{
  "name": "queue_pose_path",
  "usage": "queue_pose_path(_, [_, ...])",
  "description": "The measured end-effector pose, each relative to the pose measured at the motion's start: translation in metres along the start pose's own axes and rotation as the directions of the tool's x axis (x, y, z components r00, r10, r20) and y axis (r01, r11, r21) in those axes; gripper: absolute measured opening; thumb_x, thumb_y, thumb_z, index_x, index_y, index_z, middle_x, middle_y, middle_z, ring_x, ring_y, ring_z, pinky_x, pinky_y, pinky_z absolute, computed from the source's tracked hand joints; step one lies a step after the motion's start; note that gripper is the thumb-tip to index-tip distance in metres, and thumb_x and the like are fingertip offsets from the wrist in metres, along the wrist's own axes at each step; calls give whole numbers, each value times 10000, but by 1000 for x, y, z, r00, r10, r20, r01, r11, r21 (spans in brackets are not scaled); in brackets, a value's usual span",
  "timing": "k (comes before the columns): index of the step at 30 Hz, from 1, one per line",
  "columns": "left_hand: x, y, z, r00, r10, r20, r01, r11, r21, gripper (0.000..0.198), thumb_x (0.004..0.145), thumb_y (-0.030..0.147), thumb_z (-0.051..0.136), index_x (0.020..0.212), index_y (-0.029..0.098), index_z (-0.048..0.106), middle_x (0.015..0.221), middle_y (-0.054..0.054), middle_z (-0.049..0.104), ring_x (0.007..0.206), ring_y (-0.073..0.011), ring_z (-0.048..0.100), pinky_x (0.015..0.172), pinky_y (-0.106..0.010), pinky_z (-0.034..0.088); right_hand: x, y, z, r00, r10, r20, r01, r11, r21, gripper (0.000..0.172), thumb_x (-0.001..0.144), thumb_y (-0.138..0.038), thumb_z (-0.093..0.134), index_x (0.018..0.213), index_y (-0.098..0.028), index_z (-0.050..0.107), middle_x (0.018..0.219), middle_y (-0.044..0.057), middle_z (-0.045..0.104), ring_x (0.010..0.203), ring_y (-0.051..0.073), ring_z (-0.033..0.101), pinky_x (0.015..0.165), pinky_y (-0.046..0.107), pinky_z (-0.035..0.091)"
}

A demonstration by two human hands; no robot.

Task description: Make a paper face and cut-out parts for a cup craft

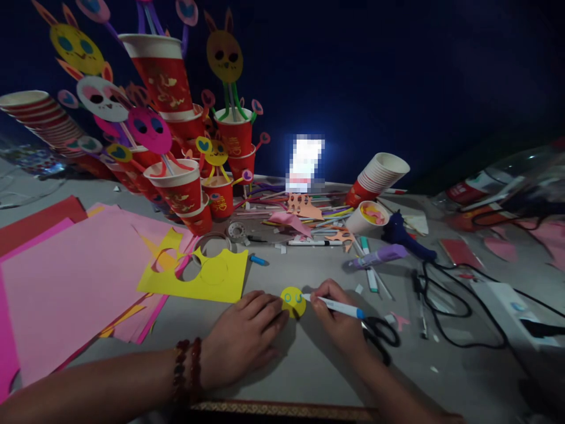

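A small yellow paper circle [292,310] lies on the table with two blue rings drawn side by side on it. My right hand [338,321] pinches a white marker with a blue end [342,307], its tip on the right-hand ring. My left hand [247,330] lies flat, fingers stretched out, its fingertips at the circle's left edge. Beyond it is a yellow sheet [233,282] with round cut-outs and a pencilled circle. A blue marker cap [258,260] sits just right of that sheet. Black-handled scissors [384,333] lie partly under my right hand.
Pink paper sheets [75,282] cover the left side. Red cups with paper rabbit figures [176,188] stand stacked at the back left. A lit phone screen [305,162], pipe cleaners [260,203], a purple glue stick [379,257], a glue gun [406,238] and its black cord spread beyond.
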State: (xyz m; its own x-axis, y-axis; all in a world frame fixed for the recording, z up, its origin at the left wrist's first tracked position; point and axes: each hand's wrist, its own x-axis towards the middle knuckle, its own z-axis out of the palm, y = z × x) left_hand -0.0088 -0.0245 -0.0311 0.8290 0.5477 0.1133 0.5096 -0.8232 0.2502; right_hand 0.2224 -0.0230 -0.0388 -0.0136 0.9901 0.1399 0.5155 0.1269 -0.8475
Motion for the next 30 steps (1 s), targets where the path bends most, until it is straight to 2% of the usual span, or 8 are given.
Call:
queue_pose_path(14, [0, 0, 0, 1000, 2, -18, -2, 1000, 2, 525, 893, 428, 617, 1327, 160, 493, 1323, -91, 559, 1235, -259, 478, 1077, -427, 345, -1, 2, 0, 999, -1, 41, 1, 1000, -5, 179, 869, -298, 542, 707, -225, 524, 635, -30, 549, 572, 149, 515, 548, 249, 408])
queue_pose_path(22, [0, 0, -3, 1000, 3, 20, -3, 1000, 13, 585, 877, 465, 631, 1352, 164, 472, 1344, -90, 546, 1237, -264, 468, 1068, -422, 347, -3, 4, 1, 999, -7, -50, 12, 996, 87, 191, 878, -302, 534, 706, -227, 499, 584, -50, 499, 510, 133, 457, 498, 241, 374])
queue_pose_path(30, [0, 0, -2, 1000, 3, -7, -3, 1000, 10, 549, 898, 461, 604, 1341, 161, 486, 1324, -98, 557, 1234, -263, 473, 1077, -422, 340, 0, 2, 0, 1000, -10, -13, 11, 999, 36, 181, 860, -290, 538, 694, -226, 508, 611, -35, 549, 539, 142, 487, 519, 243, 385])
